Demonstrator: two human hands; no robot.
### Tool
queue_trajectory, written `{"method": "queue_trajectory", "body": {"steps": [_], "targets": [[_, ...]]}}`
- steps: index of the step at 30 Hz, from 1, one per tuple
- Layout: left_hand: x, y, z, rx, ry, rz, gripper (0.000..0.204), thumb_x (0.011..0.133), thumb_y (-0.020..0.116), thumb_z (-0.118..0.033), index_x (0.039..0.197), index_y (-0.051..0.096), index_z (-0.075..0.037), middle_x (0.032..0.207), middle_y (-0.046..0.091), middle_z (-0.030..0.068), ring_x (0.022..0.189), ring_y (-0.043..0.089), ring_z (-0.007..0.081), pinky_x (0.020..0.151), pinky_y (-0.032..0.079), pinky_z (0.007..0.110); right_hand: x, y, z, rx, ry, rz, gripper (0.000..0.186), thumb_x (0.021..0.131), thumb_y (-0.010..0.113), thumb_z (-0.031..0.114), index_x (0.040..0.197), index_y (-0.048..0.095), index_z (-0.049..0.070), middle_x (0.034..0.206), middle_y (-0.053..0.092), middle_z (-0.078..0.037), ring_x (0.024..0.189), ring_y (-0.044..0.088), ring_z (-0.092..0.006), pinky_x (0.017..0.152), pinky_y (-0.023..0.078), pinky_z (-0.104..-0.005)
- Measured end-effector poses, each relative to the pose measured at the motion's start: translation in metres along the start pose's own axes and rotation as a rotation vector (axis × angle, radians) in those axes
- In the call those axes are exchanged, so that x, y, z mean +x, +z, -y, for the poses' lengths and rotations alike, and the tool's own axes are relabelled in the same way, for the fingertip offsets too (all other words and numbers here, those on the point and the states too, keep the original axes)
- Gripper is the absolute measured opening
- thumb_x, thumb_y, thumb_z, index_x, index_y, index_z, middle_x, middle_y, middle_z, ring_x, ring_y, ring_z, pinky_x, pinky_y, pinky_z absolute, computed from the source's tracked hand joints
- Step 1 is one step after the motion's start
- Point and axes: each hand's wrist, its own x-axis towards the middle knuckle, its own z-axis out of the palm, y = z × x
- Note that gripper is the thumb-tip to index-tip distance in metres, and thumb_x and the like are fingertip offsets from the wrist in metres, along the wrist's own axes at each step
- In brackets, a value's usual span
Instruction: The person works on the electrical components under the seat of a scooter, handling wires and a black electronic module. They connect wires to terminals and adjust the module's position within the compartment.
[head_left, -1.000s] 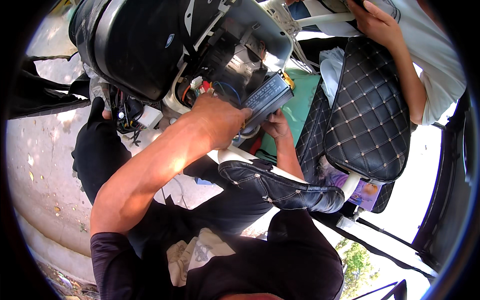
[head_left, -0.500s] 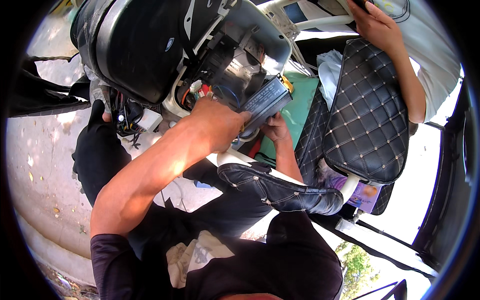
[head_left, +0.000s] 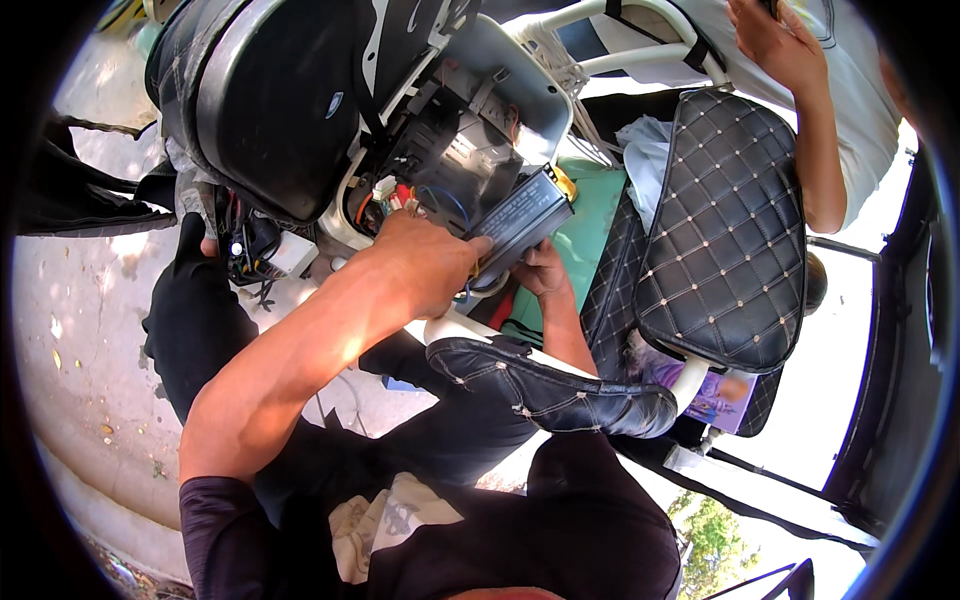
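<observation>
A long dark metal controller box (head_left: 525, 215) with a printed label and a yellow part at its far end lies tilted over the open seat compartment (head_left: 555, 95). My right hand (head_left: 543, 272) grips it from its lower right side, fingers partly hidden beneath it. My left hand (head_left: 430, 255) is closed at its near-left end, thumb against the casing. The left fingertips are by red and white wire connectors (head_left: 390, 190); whether they pinch a wire is hidden. A thin blue wire (head_left: 445, 195) loops between the connectors and the box.
A raised black seat (head_left: 270, 110) leans at upper left. Loose wiring with a white box (head_left: 292, 255) hangs below it. A padded armrest (head_left: 550, 385) crosses before my right forearm. Beside the quilted backrest (head_left: 725, 230), another person's hand (head_left: 785, 50) holds a dark object.
The whole view has shifted slightly. My hands stay at the controller box and connectors with almost the same grip. The other person's hand has moved a little to the right.
</observation>
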Motion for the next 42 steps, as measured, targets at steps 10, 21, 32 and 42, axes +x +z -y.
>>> {"method": "queue_trajectory", "body": {"steps": [10, 21, 32, 42], "targets": [[-0.002, -0.001, 0.000, 0.002, 0.001, -0.016, 0.100, 0.070, 0.091, -0.009, 0.161, 0.050, -0.018, 0.107, 0.080, 0.0144, 0.107, 0.077, 0.0356, 0.092, 0.058, 0.049, 0.001, 0.001, 0.001, -0.001, 0.006, 0.017, 0.085, 0.074, 0.099, 0.025, 0.146, 0.057, 0.007, 0.140, 0.069, -0.009, 0.132, 0.065, -0.0309, 0.116, 0.047, -0.0491], [-0.004, -0.005, -0.005, -0.026, -0.019, -0.015, 0.101, 0.072, 0.091, -0.008, 0.163, 0.048, -0.019, 0.109, 0.080, 0.0151, 0.107, 0.077, 0.0363, 0.090, 0.059, 0.049, 0.002, 0.003, 0.002, -0.002, 0.012, 0.020, 0.087, 0.074, 0.099, 0.025, 0.147, 0.057, 0.006, 0.139, 0.069, -0.011, 0.131, 0.066, -0.0327, 0.115, 0.048, -0.0519], [0.001, 0.002, -0.006, -0.005, -0.020, -0.034, 0.103, 0.068, 0.094, -0.009, 0.161, 0.050, -0.020, 0.110, 0.080, 0.0131, 0.108, 0.076, 0.0383, 0.091, 0.059, 0.048, 0.003, -0.001, 0.001, 0.008, 0.007, 0.048, 0.084, 0.075, 0.098, 0.023, 0.146, 0.058, 0.006, 0.139, 0.069, -0.011, 0.131, 0.065, -0.0319, 0.116, 0.047, -0.0509], [-0.001, 0.004, -0.006, 0.022, -0.010, -0.066, 0.102, 0.069, 0.093, -0.009, 0.161, 0.050, -0.018, 0.106, 0.080, 0.0131, 0.109, 0.076, 0.0382, 0.094, 0.059, 0.049, 0.003, 0.006, 0.005, 0.008, 0.014, 0.053, 0.081, 0.076, 0.098, 0.021, 0.145, 0.058, 0.007, 0.138, 0.070, -0.010, 0.131, 0.065, -0.0310, 0.115, 0.049, -0.0495]]}}
